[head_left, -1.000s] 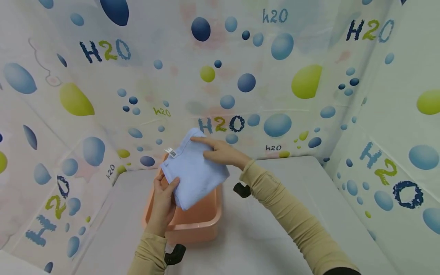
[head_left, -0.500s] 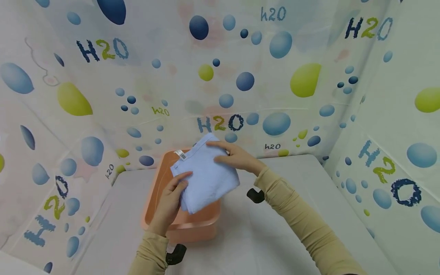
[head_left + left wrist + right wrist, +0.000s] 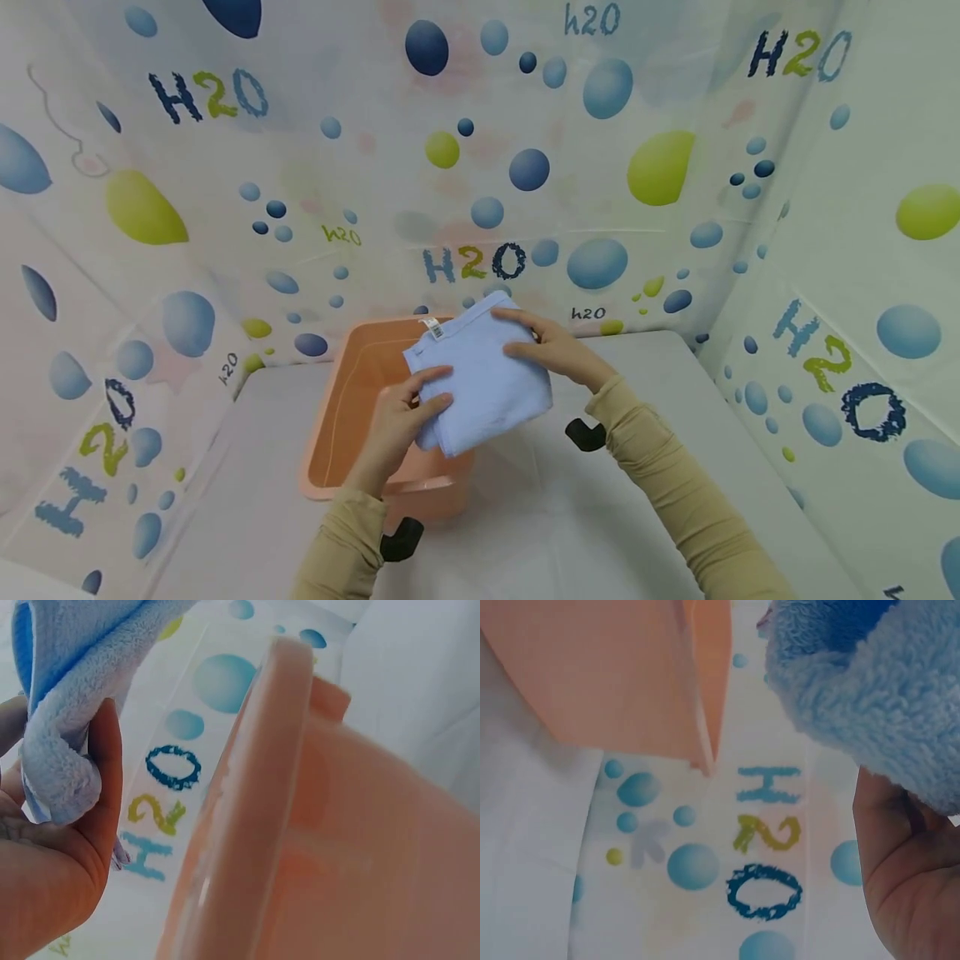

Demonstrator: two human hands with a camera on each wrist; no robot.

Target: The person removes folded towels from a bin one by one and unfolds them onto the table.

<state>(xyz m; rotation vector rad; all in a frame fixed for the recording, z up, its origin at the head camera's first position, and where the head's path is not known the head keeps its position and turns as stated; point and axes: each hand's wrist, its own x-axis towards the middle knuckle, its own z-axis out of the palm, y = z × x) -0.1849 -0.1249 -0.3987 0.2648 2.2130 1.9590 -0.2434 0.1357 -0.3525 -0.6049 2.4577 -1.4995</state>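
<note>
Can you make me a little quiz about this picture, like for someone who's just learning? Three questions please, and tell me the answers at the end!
1. True or false: the left hand and the right hand both hold the blue cloth.

2. Pick one: what colour is the tub?
A) green
B) peach-orange
C) dark blue

3. Fill in the missing word: a small white ____ with dark print sticks out at the edge of the blue cloth.

Key:
1. True; the fingers of each hand grip it.
2. B.
3. Tag.
</note>
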